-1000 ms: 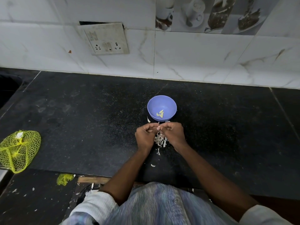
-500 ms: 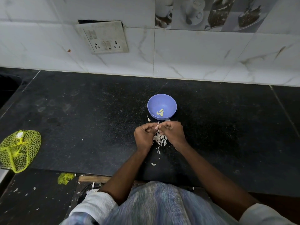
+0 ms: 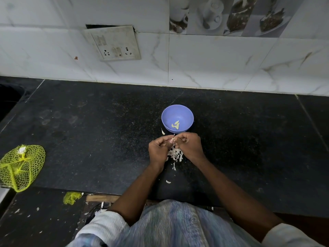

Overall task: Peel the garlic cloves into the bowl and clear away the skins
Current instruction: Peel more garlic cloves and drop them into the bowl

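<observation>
A small purple bowl [image 3: 185,113] stands on the black counter with a few peeled garlic cloves [image 3: 175,124] in its bottom. Just in front of it my left hand [image 3: 159,148] and my right hand [image 3: 190,146] meet, fingertips pinching one small garlic clove [image 3: 173,139] between them. The clove is mostly hidden by my fingers. A pile of white garlic skins [image 3: 175,154] lies on the counter under my hands. One loose clove or skin piece [image 3: 163,131] lies left of the bowl.
A yellow net bag [image 3: 19,166] lies at the counter's left edge, and a scrap of yellow netting [image 3: 72,197] sits on the lower ledge. A tiled wall with a switch and socket plate [image 3: 115,44] runs behind the black counter [image 3: 89,136].
Both hands stay together in front of the bowl and shift only slightly while working the clove. The skin pile and the bowl have not moved.
</observation>
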